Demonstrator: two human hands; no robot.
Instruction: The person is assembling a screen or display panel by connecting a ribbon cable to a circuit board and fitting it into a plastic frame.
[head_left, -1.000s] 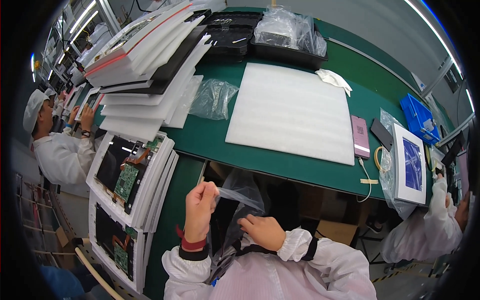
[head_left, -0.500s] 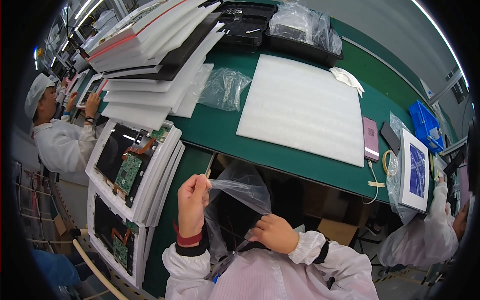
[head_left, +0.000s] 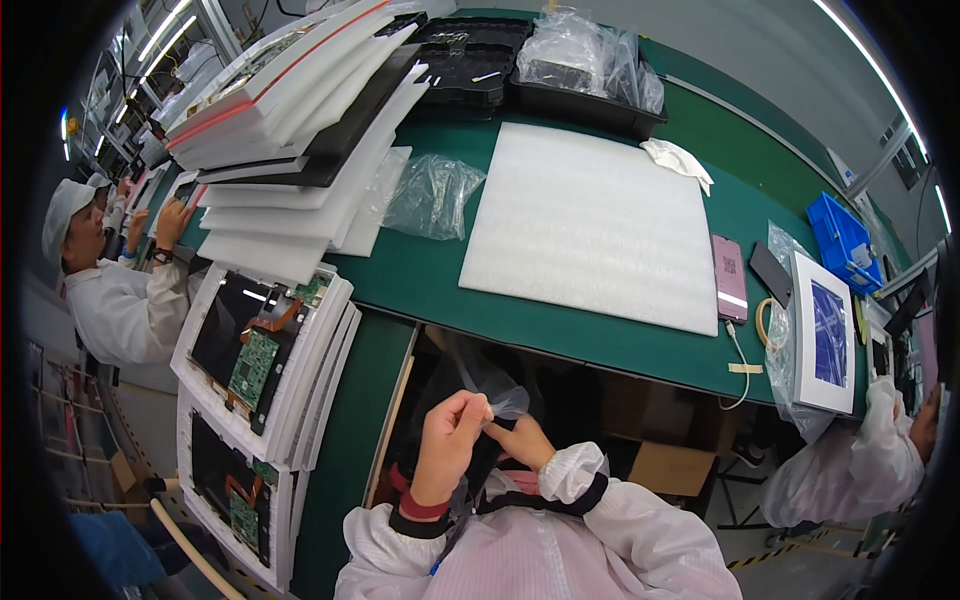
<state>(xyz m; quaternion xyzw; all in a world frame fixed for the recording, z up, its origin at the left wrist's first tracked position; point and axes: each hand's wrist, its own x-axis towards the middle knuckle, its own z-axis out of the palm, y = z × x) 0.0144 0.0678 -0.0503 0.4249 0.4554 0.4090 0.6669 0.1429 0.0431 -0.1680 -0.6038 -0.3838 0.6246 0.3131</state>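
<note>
At lower centre of the frame, below the green table's (head_left: 400, 275) edge, your left hand (head_left: 448, 442) and right hand (head_left: 524, 440) pinched a thin clear plastic bag (head_left: 482, 372), which could tear if tugged apart too sharply.

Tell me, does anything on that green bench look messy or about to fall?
The stack of white foam sheets at the left end is fanned out and tilted, its lower sheets jutting past the green table edge. A crumpled clear bag lies loose beside it. The left hand and right hand pinch a thin clear plastic bag; nothing looks spilled.
</note>
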